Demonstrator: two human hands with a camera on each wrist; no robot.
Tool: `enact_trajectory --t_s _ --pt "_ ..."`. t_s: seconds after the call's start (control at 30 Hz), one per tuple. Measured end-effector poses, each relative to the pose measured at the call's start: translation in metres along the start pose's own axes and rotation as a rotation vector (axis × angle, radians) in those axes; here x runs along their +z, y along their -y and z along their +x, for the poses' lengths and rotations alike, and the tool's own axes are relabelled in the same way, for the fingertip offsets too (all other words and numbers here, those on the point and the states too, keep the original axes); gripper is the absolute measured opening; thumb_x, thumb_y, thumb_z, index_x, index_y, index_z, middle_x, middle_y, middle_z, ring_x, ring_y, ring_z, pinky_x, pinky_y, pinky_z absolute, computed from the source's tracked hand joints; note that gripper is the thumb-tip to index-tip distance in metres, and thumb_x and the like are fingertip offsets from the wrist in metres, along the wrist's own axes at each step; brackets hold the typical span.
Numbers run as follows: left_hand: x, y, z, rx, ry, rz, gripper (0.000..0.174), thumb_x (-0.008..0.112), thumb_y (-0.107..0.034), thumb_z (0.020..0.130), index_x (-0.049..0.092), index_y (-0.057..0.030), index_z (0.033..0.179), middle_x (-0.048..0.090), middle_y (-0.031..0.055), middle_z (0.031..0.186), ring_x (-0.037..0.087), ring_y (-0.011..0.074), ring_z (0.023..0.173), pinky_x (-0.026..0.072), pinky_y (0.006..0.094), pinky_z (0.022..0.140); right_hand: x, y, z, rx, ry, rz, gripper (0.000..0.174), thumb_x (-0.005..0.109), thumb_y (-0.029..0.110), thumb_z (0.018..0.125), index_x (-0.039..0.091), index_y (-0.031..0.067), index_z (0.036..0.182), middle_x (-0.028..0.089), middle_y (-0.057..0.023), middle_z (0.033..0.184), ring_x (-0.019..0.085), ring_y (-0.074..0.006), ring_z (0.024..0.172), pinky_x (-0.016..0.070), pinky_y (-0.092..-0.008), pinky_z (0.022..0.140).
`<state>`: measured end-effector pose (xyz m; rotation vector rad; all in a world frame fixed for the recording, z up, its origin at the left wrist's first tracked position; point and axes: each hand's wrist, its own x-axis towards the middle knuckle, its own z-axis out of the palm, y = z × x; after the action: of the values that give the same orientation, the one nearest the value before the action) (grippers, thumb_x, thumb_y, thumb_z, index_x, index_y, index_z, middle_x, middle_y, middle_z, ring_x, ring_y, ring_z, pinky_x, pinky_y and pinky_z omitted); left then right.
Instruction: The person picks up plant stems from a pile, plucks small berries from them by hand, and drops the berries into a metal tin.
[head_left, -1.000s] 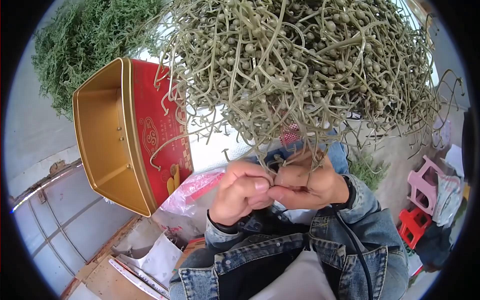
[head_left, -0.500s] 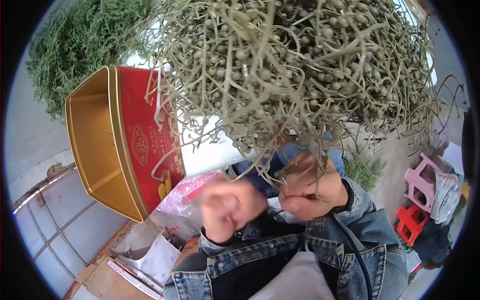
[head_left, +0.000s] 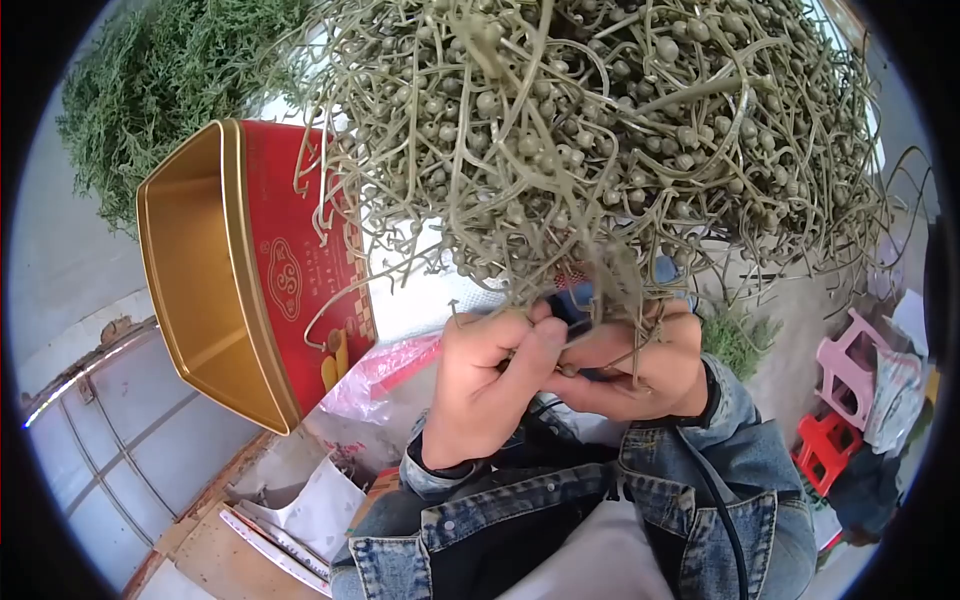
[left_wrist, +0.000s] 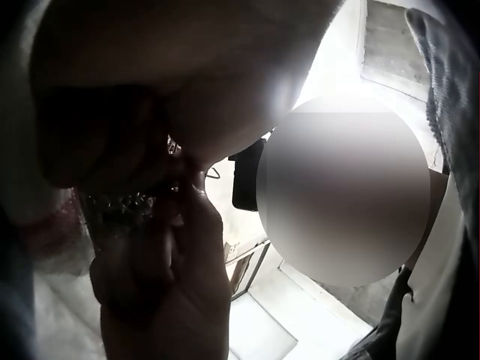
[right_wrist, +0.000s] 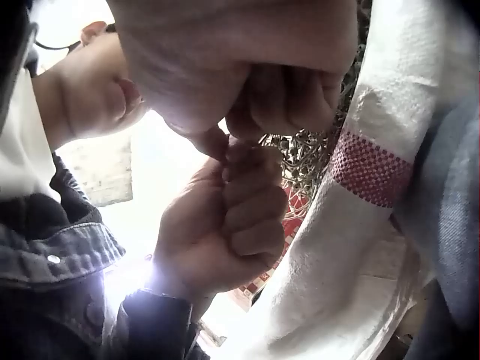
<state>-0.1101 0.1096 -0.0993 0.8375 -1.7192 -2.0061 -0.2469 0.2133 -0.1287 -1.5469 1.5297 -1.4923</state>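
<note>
My left hand (head_left: 480, 390) and right hand (head_left: 650, 370) meet fingertip to fingertip at the near edge of a large heap of greyish-green berry stems (head_left: 600, 150). Thin stalks of a berry sprig (head_left: 615, 285) rise from the right hand, whose fingers curl round them. The left thumb and forefinger pinch at the sprig's lower end; the piece between them is mostly hidden. In the right wrist view the left hand (right_wrist: 214, 232) shows curled fingers against the right hand's tips. The left wrist view is very dark.
A red tin (head_left: 300, 260) with a gold inside lies on its side to the left, its mouth facing left. Green feathery foliage (head_left: 180, 100) is piled behind it. Pink plastic (head_left: 375, 380) lies below the tin. Pink (head_left: 845, 360) and red (head_left: 825, 450) stools stand at right.
The left hand swung away to the left, then came back to the right hand, its thumb now on top. The right hand stayed near its place, keeping the sprig.
</note>
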Motion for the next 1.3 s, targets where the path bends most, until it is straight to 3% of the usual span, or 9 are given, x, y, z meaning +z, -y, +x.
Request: enact_trajectory --t_s 0.17,0.27,0.43,0.53,0.63,0.67,0.87,1.0,1.3 --pt "0.010 0.004 -0.006 -0.013 -0.182 -0.097 0.031 0.053 -0.012 0.094 0.050 -0.0017 0.065 0.046 0.0009 0.055 0.039 0.0075 0.049 0.0284 0.0247 0.047 0.007 0.000 0.006 -0.079 -0.064 -0.002 0.017 0.080 0.011 0.071 0.066 0.0020 0.076 0.067 -0.0116 0.080 0.065 -0.0269 0.067 0.0517 -0.0336 0.063" --pt "0.026 -0.009 -0.006 -0.357 -0.268 -0.594 0.035 0.052 -0.024 0.092 0.044 -0.0107 0.061 0.039 -0.0028 0.054 0.038 0.0102 0.047 0.0301 0.0245 0.046 0.005 0.001 0.007 -0.112 -0.082 0.058 0.016 0.077 0.013 0.075 0.065 0.0021 0.073 0.066 -0.0100 0.075 0.063 -0.0258 0.064 0.0505 -0.0329 0.060" --pt "0.028 -0.009 -0.009 -0.539 -0.105 -0.904 0.039 0.047 -0.033 0.094 0.037 -0.0151 0.061 0.034 -0.0047 0.052 0.031 0.0114 0.043 0.0276 0.0259 0.042 0.003 0.001 0.006 -0.111 -0.144 0.200 0.019 0.073 0.016 0.080 0.064 0.0030 0.069 0.063 -0.0078 0.066 0.061 -0.0240 0.059 0.0480 -0.0311 0.054" --pt "0.034 -0.011 -0.007 -0.592 -0.473 -1.357 0.045 0.042 -0.035 0.096 0.033 -0.0137 0.058 0.032 -0.0029 0.049 0.027 0.0088 0.039 0.0201 0.0266 0.039 0.005 0.000 0.006 -0.206 -0.092 0.324 0.020 0.072 0.017 0.080 0.064 0.0041 0.067 0.061 -0.0070 0.063 0.060 -0.0236 0.056 0.0462 -0.0304 0.052" --pt "0.019 -0.010 -0.016 -0.370 -0.409 -1.264 0.043 0.044 -0.033 0.094 0.033 -0.0143 0.057 0.033 -0.0020 0.048 0.028 0.0095 0.039 0.0211 0.0267 0.038 0.004 0.002 0.006 -0.365 0.057 0.507 0.021 0.071 0.017 0.081 0.063 0.0056 0.065 0.059 -0.0060 0.061 0.058 -0.0232 0.053 0.0437 -0.0300 0.048" --pt "0.015 -0.009 -0.013 -0.258 -0.363 -1.219 0.043 0.046 -0.032 0.093 0.033 -0.0146 0.056 0.033 -0.0015 0.047 0.028 0.0098 0.039 0.0215 0.0268 0.038 0.001 0.002 0.008 -0.307 0.101 0.486 0.019 0.071 0.016 0.081 0.063 0.0058 0.067 0.057 -0.0058 0.060 0.057 -0.0236 0.052 0.0425 -0.0307 0.047" --pt "0.003 -0.016 -0.014 -0.307 -0.213 -0.806 0.043 0.045 -0.027 0.093 0.032 -0.0139 0.054 0.032 -0.0021 0.046 0.027 0.0101 0.039 0.0216 0.0269 0.039 0.010 -0.001 -0.004 0.068 0.467 0.552 0.008 0.067 0.011 0.079 0.062 0.0047 0.079 0.051 -0.0056 0.058 0.050 -0.0256 0.047 0.0375 -0.0342 0.042" --pt "-0.004 -0.008 -0.010 -0.250 -0.242 -0.588 0.043 0.041 -0.027 0.094 0.032 -0.0139 0.054 0.030 -0.0025 0.044 0.024 0.0099 0.037 0.0213 0.0282 0.038 0.034 -0.007 -0.014 0.166 0.244 0.685 0.026 0.070 0.012 0.078 0.047 0.0080 0.066 0.047 -0.0035 0.052 0.046 -0.0197 0.041 0.0327 -0.0283 0.040" --pt "0.001 -0.005 -0.013 -0.148 -0.376 -0.293 0.037 0.052 -0.019 0.092 0.041 -0.0064 0.059 0.037 -0.0012 0.053 0.031 0.0086 0.045 0.0252 0.0248 0.045 0.019 0.014 0.002 0.274 0.226 0.595 0.025 0.070 0.014 0.083 0.052 0.0055 0.069 0.046 -0.0029 0.052 0.044 -0.0153 0.041 0.0328 -0.0275 0.040"
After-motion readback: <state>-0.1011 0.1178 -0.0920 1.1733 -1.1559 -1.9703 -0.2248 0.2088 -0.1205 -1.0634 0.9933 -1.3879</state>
